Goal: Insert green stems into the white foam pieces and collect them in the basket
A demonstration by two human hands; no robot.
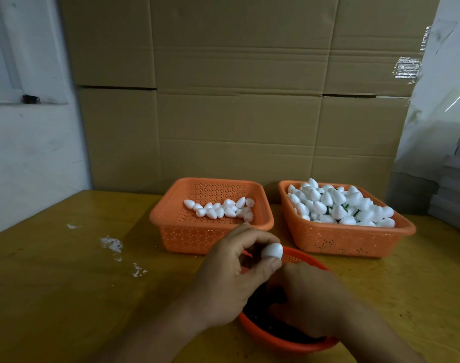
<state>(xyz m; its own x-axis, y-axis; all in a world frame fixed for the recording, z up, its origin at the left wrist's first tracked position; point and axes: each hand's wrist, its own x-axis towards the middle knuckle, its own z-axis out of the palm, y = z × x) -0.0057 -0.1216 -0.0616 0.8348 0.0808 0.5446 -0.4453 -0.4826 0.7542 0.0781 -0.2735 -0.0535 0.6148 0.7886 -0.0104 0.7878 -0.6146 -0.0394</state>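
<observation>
The left hand pinches a white foam piece between thumb and fingertips, just above the round red bowl. The right hand reaches down into that bowl of dark stems, fingers curled; whether it holds one cannot be told. Beyond, on the yellow table, the left orange basket holds a few bare foam pieces, and the right orange basket is heaped with stemmed ones.
</observation>
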